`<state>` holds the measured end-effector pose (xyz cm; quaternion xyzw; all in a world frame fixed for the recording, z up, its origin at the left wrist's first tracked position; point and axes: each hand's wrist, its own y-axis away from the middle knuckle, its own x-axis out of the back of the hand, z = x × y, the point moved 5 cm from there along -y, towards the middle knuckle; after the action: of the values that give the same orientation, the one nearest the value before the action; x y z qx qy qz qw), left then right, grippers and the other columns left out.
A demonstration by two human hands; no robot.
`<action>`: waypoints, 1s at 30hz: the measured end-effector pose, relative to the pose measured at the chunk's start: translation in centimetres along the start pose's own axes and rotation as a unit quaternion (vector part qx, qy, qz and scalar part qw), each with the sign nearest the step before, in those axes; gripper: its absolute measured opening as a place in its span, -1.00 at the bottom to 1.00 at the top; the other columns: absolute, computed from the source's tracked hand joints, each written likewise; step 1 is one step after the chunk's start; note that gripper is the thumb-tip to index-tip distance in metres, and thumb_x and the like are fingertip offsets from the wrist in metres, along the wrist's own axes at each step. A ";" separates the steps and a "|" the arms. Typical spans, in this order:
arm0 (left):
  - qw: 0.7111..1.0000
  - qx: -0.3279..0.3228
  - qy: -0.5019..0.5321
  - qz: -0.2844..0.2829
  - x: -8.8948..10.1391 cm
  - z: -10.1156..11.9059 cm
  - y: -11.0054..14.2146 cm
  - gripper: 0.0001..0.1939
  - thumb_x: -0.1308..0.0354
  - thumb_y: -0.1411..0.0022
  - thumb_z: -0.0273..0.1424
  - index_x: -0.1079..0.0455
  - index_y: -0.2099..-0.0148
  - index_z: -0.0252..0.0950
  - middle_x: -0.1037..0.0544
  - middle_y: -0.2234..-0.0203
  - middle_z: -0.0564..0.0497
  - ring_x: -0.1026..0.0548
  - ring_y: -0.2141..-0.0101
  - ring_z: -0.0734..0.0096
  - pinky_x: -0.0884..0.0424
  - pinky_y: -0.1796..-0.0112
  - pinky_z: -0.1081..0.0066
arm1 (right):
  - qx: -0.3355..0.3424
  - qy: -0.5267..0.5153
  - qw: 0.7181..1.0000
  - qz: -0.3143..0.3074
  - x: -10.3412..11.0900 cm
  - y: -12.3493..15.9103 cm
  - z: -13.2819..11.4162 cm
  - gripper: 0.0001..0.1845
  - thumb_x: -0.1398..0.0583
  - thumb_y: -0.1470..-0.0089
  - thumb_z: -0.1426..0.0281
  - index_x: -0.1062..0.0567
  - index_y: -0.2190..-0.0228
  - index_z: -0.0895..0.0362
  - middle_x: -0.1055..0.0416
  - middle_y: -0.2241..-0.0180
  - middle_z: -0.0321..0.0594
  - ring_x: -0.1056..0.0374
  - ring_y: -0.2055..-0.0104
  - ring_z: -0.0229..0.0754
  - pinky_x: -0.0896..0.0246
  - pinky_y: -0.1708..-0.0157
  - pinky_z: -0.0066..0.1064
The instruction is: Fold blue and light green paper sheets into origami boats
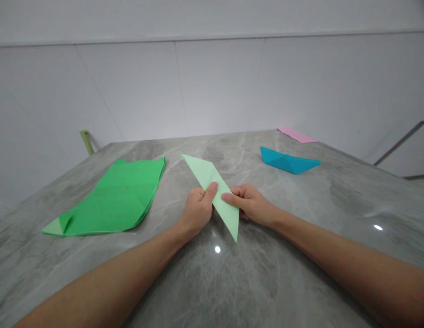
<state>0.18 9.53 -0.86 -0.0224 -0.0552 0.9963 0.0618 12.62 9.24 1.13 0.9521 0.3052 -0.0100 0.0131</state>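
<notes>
A pale green folded paper, a long shape with pointed ends, is held tilted above the grey marble table. My left hand grips its left edge, thumb lying on the upper face. From the other side my right hand pinches it, its thumb also pressed on the face. The fingers of both hands curl underneath and are partly hidden by the paper. To the right, apart from my hands, sits a blue folded paper boat.
On the left lies a stack of bright green paper sheets with one corner turned up. A pink paper rests at the table's far right edge. Behind the marble table stands a white wall. A light green post-like object shows beyond the left edge.
</notes>
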 end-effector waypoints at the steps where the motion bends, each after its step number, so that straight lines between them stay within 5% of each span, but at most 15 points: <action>1: 1.000 0.006 0.009 -0.011 -0.2 -0.1 0.0 -0.48 -0.12 -0.16 0.00 -0.21 0.58 -0.32 -0.22 0.72 0.12 -0.16 0.69 0.60 -0.05 0.66 0.52 | 0.002 -0.004 1.000 -0.006 0.0 0.0 0.0 -0.47 -0.30 0.12 -0.03 -0.32 0.65 0.15 -0.11 0.76 -0.47 0.09 0.74 -0.45 0.26 0.75 -0.52; 5: 0.998 0.009 0.014 -0.055 -0.9 -0.1 0.2 -0.50 -0.14 -0.16 -0.01 -0.23 0.57 -0.32 -0.22 0.73 0.12 -0.16 0.69 0.59 -0.08 0.66 0.51 | 0.001 -0.019 1.000 -0.003 0.1 -0.1 0.1 -0.49 -0.31 0.14 -0.01 -0.34 0.64 0.16 -0.16 0.74 -0.43 0.03 0.73 -0.43 0.21 0.74 -0.52; 11: 0.999 -0.002 0.026 0.019 -0.3 0.3 0.3 -0.48 -0.09 -0.20 0.00 -0.25 0.57 -0.33 -0.28 0.71 0.09 -0.22 0.68 0.57 -0.12 0.64 0.50 | 0.011 0.036 0.999 0.026 0.5 -0.1 0.0 -0.44 -0.27 0.09 -0.06 -0.33 0.67 0.17 -0.13 0.78 -0.43 0.05 0.75 -0.43 0.25 0.77 -0.53; 16: 0.995 0.018 0.015 -0.093 -1.6 0.6 0.5 -0.43 -0.10 -0.16 0.05 -0.13 0.64 -0.27 -0.11 0.82 0.16 -0.08 0.76 0.63 0.04 0.70 0.49 | 0.021 0.037 0.999 0.023 0.5 0.0 -0.4 -0.44 -0.24 0.06 -0.07 -0.38 0.65 0.19 -0.16 0.77 -0.41 0.06 0.75 -0.44 0.26 0.77 -0.52; 24: 1.000 -0.007 -0.011 0.007 -0.5 0.0 0.4 -0.40 0.01 -0.26 0.03 -0.24 0.64 -0.31 -0.29 0.77 0.03 -0.19 0.71 0.54 -0.05 0.67 0.46 | 0.027 0.025 0.999 0.006 0.3 -0.4 0.2 -0.50 -0.26 0.04 0.01 -0.43 0.63 0.21 -0.32 0.76 -0.33 -0.01 0.77 -0.45 0.24 0.78 -0.55; 30: 0.999 -0.005 0.020 -0.050 -1.4 0.8 0.8 -0.45 -0.04 -0.24 0.01 -0.33 0.58 -0.33 -0.34 0.75 0.02 -0.19 0.72 0.54 -0.07 0.67 0.48 | 0.023 0.016 1.000 0.012 0.2 -0.2 0.1 -0.50 -0.26 0.05 0.02 -0.42 0.67 0.20 -0.31 0.79 -0.32 0.00 0.79 -0.44 0.26 0.80 -0.54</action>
<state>1.46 8.52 -0.08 -0.0399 -0.0595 0.9911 0.1123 12.69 9.48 0.99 0.9558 0.2936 -0.0017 -0.0136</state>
